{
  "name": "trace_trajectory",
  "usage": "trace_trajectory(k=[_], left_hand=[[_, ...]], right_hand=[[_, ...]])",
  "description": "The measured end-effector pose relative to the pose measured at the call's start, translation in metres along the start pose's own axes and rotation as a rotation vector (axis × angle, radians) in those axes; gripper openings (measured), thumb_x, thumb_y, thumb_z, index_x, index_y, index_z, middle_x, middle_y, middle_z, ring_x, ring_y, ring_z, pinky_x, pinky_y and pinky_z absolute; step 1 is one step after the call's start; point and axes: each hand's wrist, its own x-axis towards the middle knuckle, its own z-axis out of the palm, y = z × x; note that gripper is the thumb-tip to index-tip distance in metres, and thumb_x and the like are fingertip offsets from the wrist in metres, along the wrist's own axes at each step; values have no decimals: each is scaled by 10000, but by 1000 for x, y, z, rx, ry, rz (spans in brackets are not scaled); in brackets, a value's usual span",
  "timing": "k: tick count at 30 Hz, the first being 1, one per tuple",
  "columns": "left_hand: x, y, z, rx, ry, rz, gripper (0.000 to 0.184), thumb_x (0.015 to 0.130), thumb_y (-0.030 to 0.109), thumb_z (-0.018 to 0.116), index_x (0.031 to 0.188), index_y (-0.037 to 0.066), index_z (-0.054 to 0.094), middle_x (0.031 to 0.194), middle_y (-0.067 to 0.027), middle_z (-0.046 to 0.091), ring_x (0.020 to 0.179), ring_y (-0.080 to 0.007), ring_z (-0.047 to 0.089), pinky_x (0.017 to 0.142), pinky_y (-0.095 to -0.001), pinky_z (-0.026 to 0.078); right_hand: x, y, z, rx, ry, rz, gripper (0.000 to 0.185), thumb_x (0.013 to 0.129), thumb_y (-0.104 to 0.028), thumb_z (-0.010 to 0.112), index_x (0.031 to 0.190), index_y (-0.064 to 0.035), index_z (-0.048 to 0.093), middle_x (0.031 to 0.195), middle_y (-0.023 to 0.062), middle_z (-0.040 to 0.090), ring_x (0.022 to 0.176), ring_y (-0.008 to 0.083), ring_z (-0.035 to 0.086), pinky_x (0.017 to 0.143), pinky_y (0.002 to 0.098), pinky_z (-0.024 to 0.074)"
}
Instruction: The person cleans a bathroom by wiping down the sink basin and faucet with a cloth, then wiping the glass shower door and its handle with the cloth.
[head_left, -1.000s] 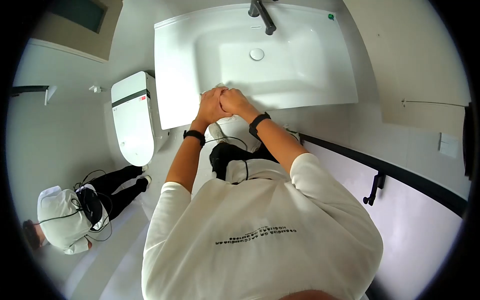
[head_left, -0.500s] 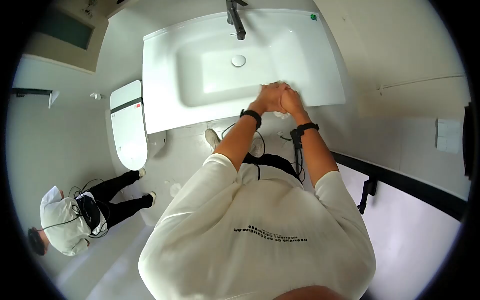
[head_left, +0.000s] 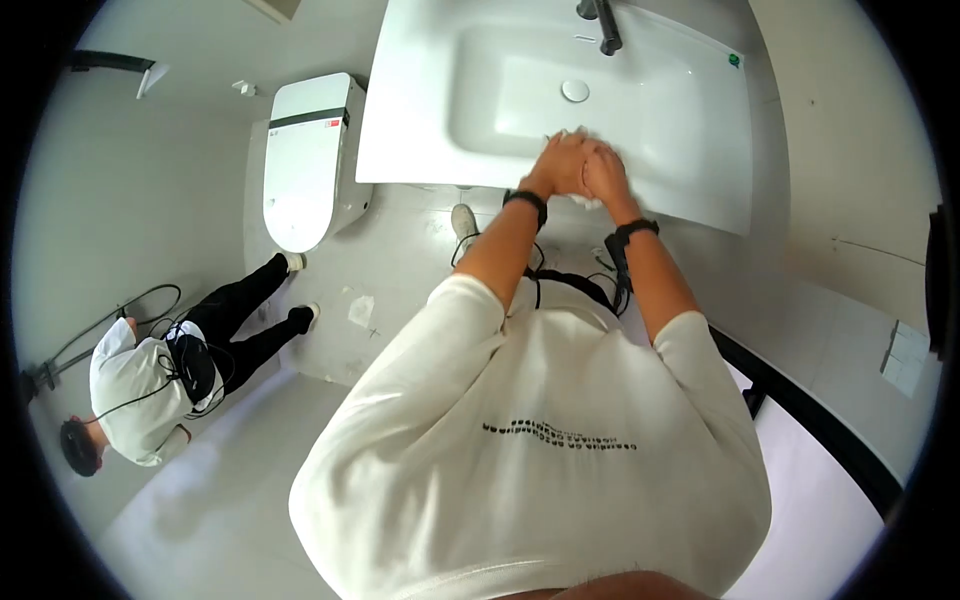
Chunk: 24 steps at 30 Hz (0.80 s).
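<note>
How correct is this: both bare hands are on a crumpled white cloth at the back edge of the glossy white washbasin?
Only the edge is wrong: the head view shows the bare left hand and bare right hand on the crumpled white cloth at the front edge of the washbasin.

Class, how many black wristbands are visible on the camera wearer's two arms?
2: one black wristband just behind the left hand, another black wristband just behind the right hand. Any under the white fabric sleeves would be hidden.
</note>
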Motion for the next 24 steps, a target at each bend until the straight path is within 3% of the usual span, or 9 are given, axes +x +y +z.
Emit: trace_trajectory(k=[2,5,8,10,14,18,22,24], left_hand=[[4,-24,-32,-43,-191,-108,930,569,496,848,1387,252,481,1398,-135,504,1391,-372,377,1165,-592,225],[-17,-70,-44,-27,-268,-223,988,578,514,850,1424,200,449,1492,-192,412,1450,-390,291,1178,-567,223],[-66,-94,-60,-22,44,-199,974,689,488,811,1461,70,389,1535,-264,319,1456,-420,268,1186,-538,232],[-106,-91,-73,9,82,-141,936,776,432,763,1481,2,323,1530,-302,299,1447,-443,273,1175,-526,256],[-146,-76,-106,97,5,-65,836,886,332,681,1496,-60,265,1530,-326,280,1442,-452,279,1169,-509,274],[-135,-78,-105,198,-108,-75,843,850,356,697,1442,-114,323,1496,-345,320,1415,-445,329,1168,-465,301],[-94,-74,-93,299,-228,-287,874,806,384,748,1404,-124,364,1483,-343,341,1366,-420,413,1134,-430,364],[-68,-81,-97,115,-389,-409,876,805,395,749,1402,-121,369,1494,-332,336,1353,-400,439,1128,-409,374]], right_hand=[[32,-15,15,-32,-42,21,254,845,-181,606,1013,-11,693,1066,170,705,972,379,669,880,494,518],[59,-45,51,63,-209,188,466,825,-309,619,1216,-57,622,1120,164,696,1024,392,656,912,496,504],[70,-93,36,285,-342,245,666,788,-425,634,1366,-118,511,1125,196,689,1027,403,657,895,487,517],[61,-120,4,353,-391,179,746,769,-471,642,1416,-154,449,1130,218,683,1033,409,656,884,486,523],[44,-141,-3,231,-285,4,714,725,-390,701,1358,-148,476,1054,217,694,959,430,659,855,484,535],[35,-133,33,224,-64,-20,717,702,-353,717,1346,-157,467,1032,217,695,956,421,662,829,489,536],[69,-127,23,301,-446,301,694,705,-358,722,1334,-163,506,1084,224,687,1042,393,654,874,460,523],[89,-89,54,472,-463,311,745,719,-381,720,1384,-150,477,1177,230,659,1088,373,643,923,431,502]])
